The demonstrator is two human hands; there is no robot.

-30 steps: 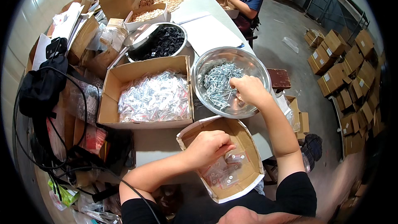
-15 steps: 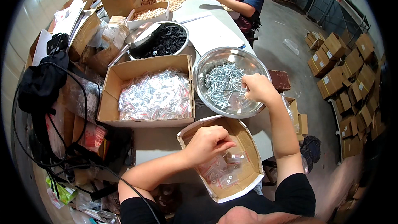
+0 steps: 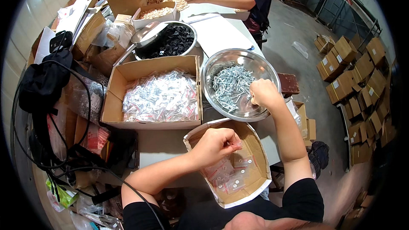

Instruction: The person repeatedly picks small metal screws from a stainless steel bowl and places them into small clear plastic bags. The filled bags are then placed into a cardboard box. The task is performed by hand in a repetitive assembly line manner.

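My left hand (image 3: pixel 215 145) is closed in a pinch above a shallow cardboard tray (image 3: pixel 260 184). A clear plastic bag (image 3: pixel 234 145) with a trace of red shows at its fingertips. Several small clear zip bags (image 3: pixel 221 174) lie in the tray, some with little white round pieces in or on them. Over the right side of a steel bowl (image 3: pixel 266 66), my right hand (image 3: pixel 265 93) has its fingers curled together near the silver screws (image 3: pixel 230 86). What those fingers hold, if anything, is hidden.
Left of the bowl stands a cardboard box (image 3: pixel 153 125) full of bagged screws. Behind it is a basin (image 3: pixel 195 38) of black parts with a metal scoop (image 3: pixel 142 38). A co-worker (image 3: pixel 255 0) works at the table's far end. Black cables (image 3: pixel 89 102) hang at left.
The clear bag at my left fingertips shows more plainly now. My right hand has shifted slightly down in the bowl. The co-worker's arm has reached further left across the table.
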